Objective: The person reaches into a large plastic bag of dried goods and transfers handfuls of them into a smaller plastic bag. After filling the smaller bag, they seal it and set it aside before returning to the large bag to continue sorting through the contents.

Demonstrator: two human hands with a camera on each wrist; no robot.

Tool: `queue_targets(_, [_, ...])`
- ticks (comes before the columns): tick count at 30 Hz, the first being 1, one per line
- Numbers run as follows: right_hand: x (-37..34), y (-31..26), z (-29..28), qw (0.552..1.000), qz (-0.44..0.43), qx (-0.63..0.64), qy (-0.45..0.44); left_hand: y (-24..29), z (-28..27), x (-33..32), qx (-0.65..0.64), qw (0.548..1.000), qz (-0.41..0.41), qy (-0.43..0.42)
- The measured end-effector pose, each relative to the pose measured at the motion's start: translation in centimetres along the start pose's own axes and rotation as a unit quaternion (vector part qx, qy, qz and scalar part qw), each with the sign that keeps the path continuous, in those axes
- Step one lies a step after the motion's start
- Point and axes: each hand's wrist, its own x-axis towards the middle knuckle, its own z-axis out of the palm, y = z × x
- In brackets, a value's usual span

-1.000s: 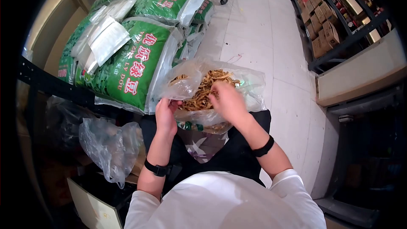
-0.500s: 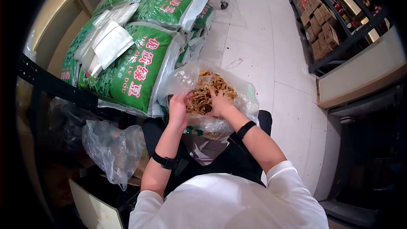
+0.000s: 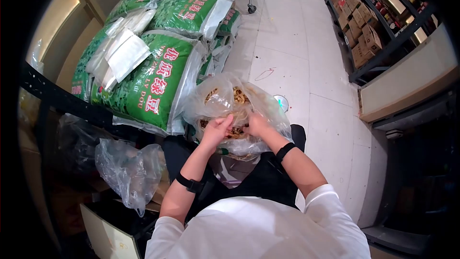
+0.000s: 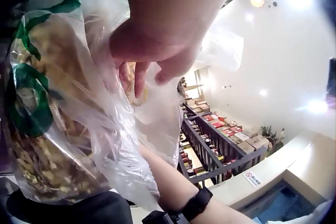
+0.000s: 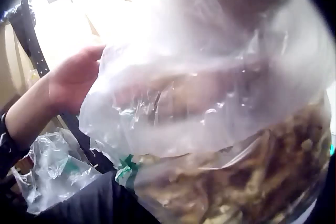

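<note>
A clear plastic bag (image 3: 203, 103) with brown dried strips (image 3: 239, 97) inside lies between the person's knees. At its near left part, the left hand (image 3: 217, 132) pinches the film between thumb and fingers; in the left wrist view the left hand (image 4: 157, 40) reaches down over the bag (image 4: 113, 124). The right hand (image 3: 258, 125) is curled at the near right part of the mouth, gripping film, its fingertips mostly hidden. Cloudy film of the bag (image 5: 173, 92) covers most of the right wrist view, with the left hand (image 5: 76, 79) at its left edge.
Stacked green printed sacks (image 3: 158, 74) stand at the left, white packets (image 3: 127, 55) on top. An empty-looking plastic bag (image 3: 129, 170) hangs below them. Shelves with cartons (image 3: 366, 43) line the right; a cart wheel (image 3: 251, 8) and a round object (image 3: 281, 103) are on the floor.
The right hand has come up off the strips to the bag's mouth. The left hand has shifted right, closer to it. Plastic film now covers more of the strips.
</note>
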Motion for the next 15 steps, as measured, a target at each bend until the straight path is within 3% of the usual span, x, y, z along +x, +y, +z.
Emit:
queue_targets(2, [1.9,2.7,2.0,1.0,-0.02,0.015,0.018,-1.0,-0.1,-0.2,-0.002,1.0,0.006,-0.001])
queue_targets(3, [1.4,2.9,1.6,1.0,-0.02,0.016,0.019,-1.0,-0.8,-0.3,0.008,0.998,-0.034,-0.057])
queue_targets(4, [0.5,2.7,0.9,0.994,-0.058,0.024,0.085,-1.0,-1.2,-0.5,0.017,0.991,-0.074,-0.113])
queue_targets(5, [-0.2,2.4,0.3,0.983,-0.096,0.033,0.152,-0.8,-1.4,-0.7,0.018,0.991,-0.074,-0.112])
queue_targets(8, [-1.1,2.1,-0.5,0.97,-0.116,-0.022,0.214,0.9,-1.6,-1.9,0.108,0.982,-0.099,-0.121])
queue_targets(10, [-1.4,2.1,-0.8,0.968,-0.107,-0.037,0.223,3.5,-1.8,-3.0,0.416,0.896,-0.027,-0.151])
queue_targets(11, [-1.5,2.1,-1.0,0.966,-0.099,-0.052,0.234,3.2,-1.9,-3.1,0.397,0.911,0.058,-0.093])
queue_targets(12, [-1.9,1.8,-1.5,0.966,-0.1,-0.053,0.232,3.3,-1.9,-3.1,0.395,0.912,0.057,-0.092])
queue_targets(14, [-2.6,1.3,-2.8,0.958,-0.144,0.01,0.247,3.6,-1.8,-3.0,0.401,0.892,0.21,0.026])
queue_targets(15, [-2.9,0.9,-3.3,0.958,-0.145,0.009,0.246,3.5,-1.8,-2.5,0.412,0.867,0.28,0.028])
